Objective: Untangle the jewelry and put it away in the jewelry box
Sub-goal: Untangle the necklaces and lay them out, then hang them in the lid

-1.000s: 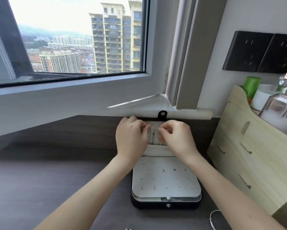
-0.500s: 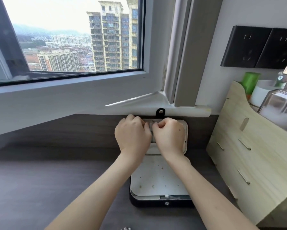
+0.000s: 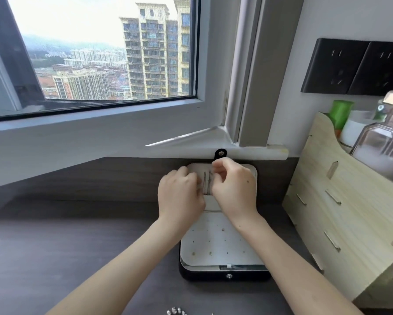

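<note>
Jewelry box point(image 3: 225, 276) lies open on dark desk point(image 3: 77, 235), at 5 o'clock from frame centre. Its lid point(image 3: 252, 178) is laid back at 12 o'clock of the base, against the wall under the window sill. Thin chains point(image 3: 207, 184) hang upright on the lid's pale lining, between the two hands.

Left hand point(image 3: 179, 196): at 9 o'clock of the chains, fingers curled toward them, tips hidden; grip cannot be told.

Right hand point(image 3: 235, 188): at 3 o'clock of the chains, fingers curled, thumb and fingertips pinching at the chains' upper end.

Silver beads point(image 3: 176, 311) at 6 o'clock, on the frame edge. Wooden organizer point(image 3: 341, 212) at 3 o'clock of the box.
</note>
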### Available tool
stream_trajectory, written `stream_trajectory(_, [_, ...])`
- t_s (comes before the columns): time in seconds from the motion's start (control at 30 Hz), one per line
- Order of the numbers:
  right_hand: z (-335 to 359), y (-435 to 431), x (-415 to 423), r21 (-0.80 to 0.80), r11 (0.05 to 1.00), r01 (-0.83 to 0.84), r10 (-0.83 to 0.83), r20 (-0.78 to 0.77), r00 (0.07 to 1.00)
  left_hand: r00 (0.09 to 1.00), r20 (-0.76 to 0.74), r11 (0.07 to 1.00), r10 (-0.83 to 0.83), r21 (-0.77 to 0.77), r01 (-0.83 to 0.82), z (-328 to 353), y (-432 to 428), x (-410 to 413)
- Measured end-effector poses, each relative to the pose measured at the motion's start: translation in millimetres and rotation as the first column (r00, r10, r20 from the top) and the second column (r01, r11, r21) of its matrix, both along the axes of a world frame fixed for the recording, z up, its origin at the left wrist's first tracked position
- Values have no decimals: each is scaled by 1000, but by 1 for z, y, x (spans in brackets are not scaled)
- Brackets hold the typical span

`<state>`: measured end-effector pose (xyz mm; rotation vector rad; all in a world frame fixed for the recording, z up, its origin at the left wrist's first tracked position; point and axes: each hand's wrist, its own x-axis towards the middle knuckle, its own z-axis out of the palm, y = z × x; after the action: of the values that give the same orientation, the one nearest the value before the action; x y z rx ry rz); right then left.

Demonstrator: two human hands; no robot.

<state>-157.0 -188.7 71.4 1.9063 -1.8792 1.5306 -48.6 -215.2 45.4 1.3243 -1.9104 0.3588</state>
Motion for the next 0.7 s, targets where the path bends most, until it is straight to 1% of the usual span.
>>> stream_trajectory(0.13, [-2,3,-3,-6,999,35,-35,-33,999,999,0,998,-40,45,39,-4,1,0])
stream_trajectory(0.2, [-3,4,-4,55,998,37,-34,-57,998,998,2,996,-56,73,56,-4,2,-1])
stream_trajectory(0.27, [-4,6,-5,141,990,22,-9,-95,995,998,35,994,-44,98,40,-4,4,-1])
stream_trajectory(0.33, [-4,10,-6,201,980,14,12,-124,992,994,95,980,-50,195,30,1,8,-1])
stream_trajectory(0.37, [-2,13,-6,208,978,11,17,-133,991,993,98,971,-66,235,41,4,10,1])
stream_trajectory(0.47, [5,27,-3,176,984,-15,40,-141,989,994,12,947,-109,304,101,19,21,9])
stream_trajectory(0.57, [12,54,5,197,974,-115,143,-135,981,993,-70,937,-99,330,116,36,36,27])
stream_trajectory(0.63, [15,78,15,295,934,-204,249,-126,960,993,-89,931,-77,350,103,47,53,46])
stream_trajectory(0.7, [15,106,26,419,856,-303,376,-102,921,992,-100,917,-76,384,109,52,72,67])
